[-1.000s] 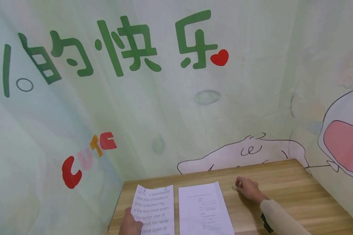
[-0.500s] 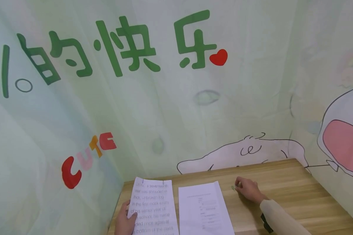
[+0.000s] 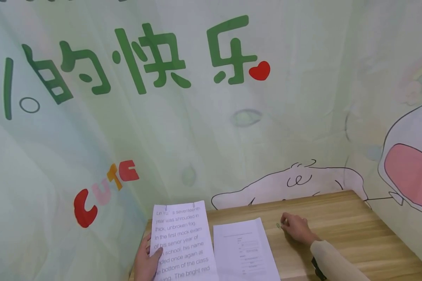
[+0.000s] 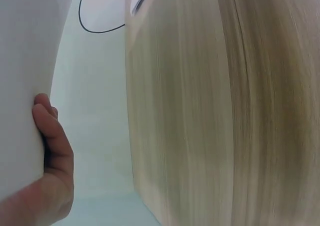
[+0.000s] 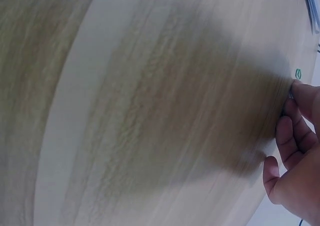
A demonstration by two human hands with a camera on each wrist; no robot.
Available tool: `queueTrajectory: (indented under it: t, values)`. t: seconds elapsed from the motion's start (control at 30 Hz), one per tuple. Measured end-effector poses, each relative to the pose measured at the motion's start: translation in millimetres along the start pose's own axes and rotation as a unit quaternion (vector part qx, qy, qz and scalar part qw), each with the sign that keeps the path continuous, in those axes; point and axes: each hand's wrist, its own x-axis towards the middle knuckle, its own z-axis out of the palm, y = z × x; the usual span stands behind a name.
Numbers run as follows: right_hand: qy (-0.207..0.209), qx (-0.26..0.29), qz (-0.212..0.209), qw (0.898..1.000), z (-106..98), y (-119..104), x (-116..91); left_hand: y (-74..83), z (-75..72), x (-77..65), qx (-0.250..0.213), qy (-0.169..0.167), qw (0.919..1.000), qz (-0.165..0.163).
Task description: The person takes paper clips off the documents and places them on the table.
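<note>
My left hand [image 3: 147, 257] grips the left edge of a printed sheet of paper [image 3: 181, 242], thumb on the printed face and fingers behind. The paper is raised off the table and tilted toward me. Two small paper clips [image 3: 193, 205] sit on its top edge. In the left wrist view, the fingers [image 4: 55, 136] curl against the paper's back. My right hand [image 3: 297, 227] rests on the table with loosely bent fingers. A green paper clip [image 3: 278, 225] lies just beyond its fingertips, also visible in the right wrist view; whether they touch it is unclear.
A second printed stack of paper [image 3: 244, 249] lies flat on the wooden table [image 3: 355, 234], between the hands. Behind the table hangs a pale curtain [image 3: 183, 128] with printed lettering and cartoon figures. It also closes off the left and right sides.
My left hand has lifted the printed sheet higher and turned it more upright, so more lines show. My right hand and the green paper clip stay put.
</note>
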Motion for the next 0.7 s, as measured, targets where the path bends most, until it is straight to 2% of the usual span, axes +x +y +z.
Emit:
queueTrajectory:
  t: [0.23,0.4,0.7]
  values:
    - [-0.002,0.006,0.004,1.0,-0.6,-1.9,-1.8,4.7,3.5,-5.7,-0.019,0.001,0.9997,-0.013]
    - [-0.003,0.006,0.006,1.0,-0.1,-1.4,-2.0,7.7,5.9,-9.8,-0.023,-0.005,0.9997,-0.007]
    - [-0.003,0.003,0.009,1.0,2.6,-0.1,-1.0,2.9,13.9,-9.2,-0.016,-0.011,0.9998,0.009]
